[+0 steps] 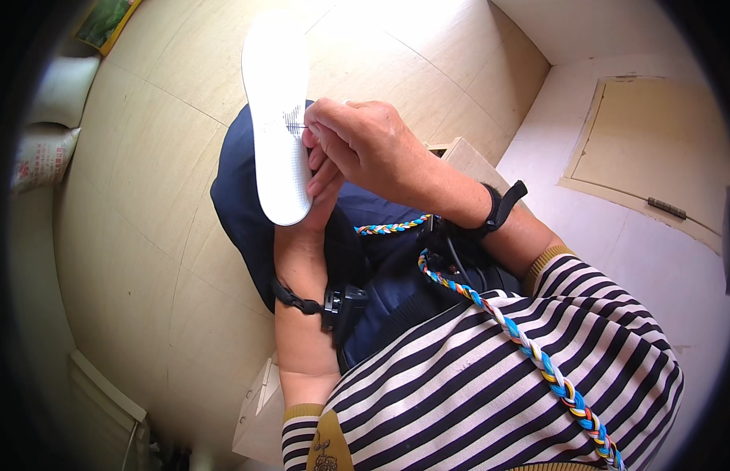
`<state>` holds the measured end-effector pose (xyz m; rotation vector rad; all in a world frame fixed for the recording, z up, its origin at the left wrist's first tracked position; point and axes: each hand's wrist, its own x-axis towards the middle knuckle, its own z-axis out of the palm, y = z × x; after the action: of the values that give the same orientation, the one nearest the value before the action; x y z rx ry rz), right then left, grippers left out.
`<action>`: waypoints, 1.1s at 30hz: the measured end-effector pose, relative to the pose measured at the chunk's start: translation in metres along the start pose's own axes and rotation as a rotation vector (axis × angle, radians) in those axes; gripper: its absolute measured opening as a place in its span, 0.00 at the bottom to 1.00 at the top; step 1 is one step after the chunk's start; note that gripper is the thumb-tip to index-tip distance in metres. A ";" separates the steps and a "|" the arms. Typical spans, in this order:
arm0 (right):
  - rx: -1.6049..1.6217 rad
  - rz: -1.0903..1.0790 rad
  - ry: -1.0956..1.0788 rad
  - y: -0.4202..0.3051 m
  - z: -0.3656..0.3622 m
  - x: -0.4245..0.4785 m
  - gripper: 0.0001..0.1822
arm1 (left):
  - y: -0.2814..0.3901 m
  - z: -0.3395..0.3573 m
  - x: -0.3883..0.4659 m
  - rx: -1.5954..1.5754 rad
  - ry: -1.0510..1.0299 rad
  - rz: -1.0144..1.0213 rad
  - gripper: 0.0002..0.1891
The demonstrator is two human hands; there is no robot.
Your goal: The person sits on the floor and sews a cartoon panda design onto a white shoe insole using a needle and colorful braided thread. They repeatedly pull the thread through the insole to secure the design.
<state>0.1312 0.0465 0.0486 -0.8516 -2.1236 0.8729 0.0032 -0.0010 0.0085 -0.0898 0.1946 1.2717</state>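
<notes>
A white shoe insole (pixel 282 176) stretches away from me above my dark blue trouser leg (pixel 235 176). Dark stitches form a small patch near its middle. My left hand (pixel 323 188) holds the insole from beneath and along its right edge; part of that hand is hidden by the insole and by my other hand. My right hand (pixel 359 135) is at the insole's right edge, beside the stitches, with thumb and forefinger pinched together. A thin dark strand or needle shows at those fingertips; which one, I cannot tell.
A multicoloured braided cord (pixel 518 335) runs over my striped top and lap. Black straps circle both wrists, with a small black device (pixel 344 306) at the left one. Sacks (pixel 47 153) lie at the far left on the tiled floor (pixel 135 206). A wall with a panel (pixel 647 153) stands right.
</notes>
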 end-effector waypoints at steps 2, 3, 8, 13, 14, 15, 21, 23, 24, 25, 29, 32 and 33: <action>0.032 -0.010 0.050 0.001 0.002 0.000 0.06 | 0.000 0.000 0.000 0.017 -0.010 0.004 0.20; 0.038 -0.008 0.049 0.001 0.002 0.000 0.06 | 0.000 0.000 0.000 0.025 -0.015 0.006 0.20; 0.012 0.009 -0.026 0.000 -0.003 0.000 0.05 | 0.000 -0.002 0.000 0.015 -0.007 -0.006 0.18; 0.079 0.032 0.003 -0.002 -0.006 0.001 0.04 | 0.001 -0.005 0.001 0.031 -0.028 -0.029 0.17; 0.094 0.039 0.009 -0.002 -0.006 0.001 0.04 | 0.001 -0.006 0.001 0.037 -0.035 -0.031 0.16; 0.106 0.036 0.018 -0.001 -0.006 0.001 0.04 | 0.001 -0.006 0.002 0.045 -0.044 -0.034 0.16; 0.139 0.030 0.006 0.000 -0.016 0.003 0.07 | -0.001 -0.002 -0.001 0.254 0.025 0.077 0.14; 0.126 0.090 -0.066 0.000 -0.023 0.003 0.09 | -0.003 0.002 -0.002 0.364 0.063 0.129 0.15; 0.164 0.096 -0.088 0.001 -0.025 0.002 0.10 | -0.002 0.004 -0.001 0.387 0.073 0.133 0.16; 0.202 0.102 -0.110 0.004 -0.027 0.002 0.10 | -0.002 0.006 0.000 0.410 0.084 0.138 0.16; 0.545 0.236 -0.127 0.026 -0.021 -0.008 0.12 | -0.012 0.018 0.006 0.580 0.342 0.238 0.15; 0.735 0.379 -0.241 0.033 -0.026 -0.012 0.12 | -0.009 0.004 0.005 0.605 0.309 0.280 0.11; 0.802 0.411 -0.262 0.039 -0.025 -0.014 0.12 | -0.010 0.005 0.005 0.624 0.306 0.280 0.10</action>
<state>0.1701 0.0665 0.0274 -0.7579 -1.5608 1.9581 0.0143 0.0021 0.0123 0.2908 0.8821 1.4176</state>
